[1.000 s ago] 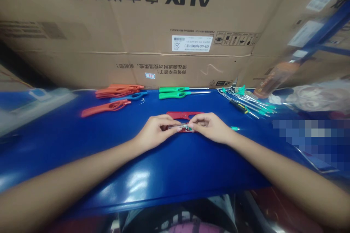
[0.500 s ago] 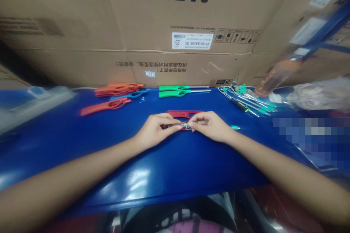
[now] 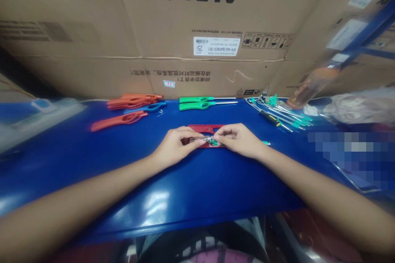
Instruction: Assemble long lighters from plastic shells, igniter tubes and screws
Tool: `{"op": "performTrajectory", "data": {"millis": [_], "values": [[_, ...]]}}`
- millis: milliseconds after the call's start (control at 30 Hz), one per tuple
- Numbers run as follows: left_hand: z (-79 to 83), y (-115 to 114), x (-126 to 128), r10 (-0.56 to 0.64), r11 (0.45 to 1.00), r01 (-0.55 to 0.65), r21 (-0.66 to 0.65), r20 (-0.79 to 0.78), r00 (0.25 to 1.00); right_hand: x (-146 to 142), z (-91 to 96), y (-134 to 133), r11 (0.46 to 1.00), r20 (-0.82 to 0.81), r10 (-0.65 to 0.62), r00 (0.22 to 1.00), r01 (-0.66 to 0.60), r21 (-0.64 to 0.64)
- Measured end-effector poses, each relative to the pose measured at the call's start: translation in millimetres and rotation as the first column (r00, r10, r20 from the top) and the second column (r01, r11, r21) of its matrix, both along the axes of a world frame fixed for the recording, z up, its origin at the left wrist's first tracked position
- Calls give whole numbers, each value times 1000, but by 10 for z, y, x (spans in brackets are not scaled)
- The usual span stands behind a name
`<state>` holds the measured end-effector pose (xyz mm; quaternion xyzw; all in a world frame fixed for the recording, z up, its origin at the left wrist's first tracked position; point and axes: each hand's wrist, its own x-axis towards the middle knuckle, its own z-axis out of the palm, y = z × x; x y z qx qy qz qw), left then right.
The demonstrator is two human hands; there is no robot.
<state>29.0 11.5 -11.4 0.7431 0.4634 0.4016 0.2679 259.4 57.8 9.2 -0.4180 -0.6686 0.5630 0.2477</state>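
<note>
My left hand (image 3: 175,144) is closed, thumb and fingers pinching a small clear, tube-like piece (image 3: 197,139) with a metallic end that points right. At that end, the fingertips of my right hand (image 3: 237,139) are pressed together; what they pinch is too small to make out. Both hands are just over an opened red lighter casing, its far half (image 3: 202,128) lying flat and its near half (image 3: 202,146) partly covered by my fingers. Green and whitish small parts (image 3: 212,143) show in the near half, and a green tip (image 3: 266,143) sticks out beyond my right hand.
Two green lighters (image 3: 194,106) lie beyond the casing on the blue table (image 3: 173,189). Orange lighter casings (image 3: 120,120) and a blue one (image 3: 151,107) are at left. Metal rods with green ends (image 3: 286,113) and a screwdriver (image 3: 269,118) lie at right, before a large carton (image 3: 148,41).
My right hand has shifted slightly right, and its fingers have come away a little from the casing's middle. More of the clear piece and the green parts shows. My left hand stays nearly still.
</note>
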Motion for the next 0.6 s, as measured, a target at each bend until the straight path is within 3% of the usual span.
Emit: {"op": "performTrajectory", "data": {"millis": [267,467,533,600], "values": [[-12,20,-23,-88,993,87,77,4,996,7,12,-34,999,28,22,999,-23,31],[-36,50,-17,-74,993,73,91,3,997,-1,-39,-4,997,20,46,999,-47,60],[-34,50,-8,-60,993,61,106,-12,998,24,-42,5,989,77,57,995,-67,136],[-23,40,-6,-40,992,44,117,-40,998,70,-12,11,936,193,48,980,-111,334]]}}
